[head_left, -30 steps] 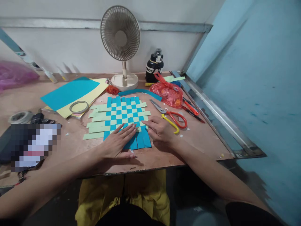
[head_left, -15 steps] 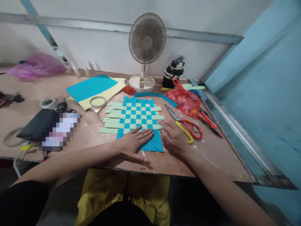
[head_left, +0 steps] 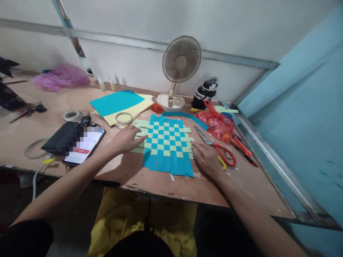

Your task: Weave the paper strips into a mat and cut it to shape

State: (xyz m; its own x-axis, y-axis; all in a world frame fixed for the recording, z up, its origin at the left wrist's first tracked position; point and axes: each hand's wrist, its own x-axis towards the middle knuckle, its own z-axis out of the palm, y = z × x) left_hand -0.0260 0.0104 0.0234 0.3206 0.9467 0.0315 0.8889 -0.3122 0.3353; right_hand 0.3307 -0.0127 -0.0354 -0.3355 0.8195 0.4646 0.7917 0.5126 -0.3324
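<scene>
A woven mat of blue and pale green paper strips (head_left: pixel 166 142) lies flat on the wooden table (head_left: pixel 134 175). My left hand (head_left: pixel 125 140) rests at the mat's left edge, fingers stretched over the ends of the green strips. At the mat's right edge my right hand (head_left: pixel 205 157) lies flat on the table, its fingertips touching the green strip ends. Neither hand holds anything.
Red and yellow scissors (head_left: pixel 218 150) lie just right of my right hand. Behind are a red plastic bag (head_left: pixel 215 123), a small fan (head_left: pixel 179 71), a black bottle (head_left: pixel 205 94), blue and yellow paper sheets (head_left: pixel 120 103), a tape ring (head_left: pixel 124 117). A phone (head_left: pixel 83 146) lies at left.
My left hand has slid from the mat's near blue strips to its left edge. The right hand stays at the right edge. The camera has turned left.
</scene>
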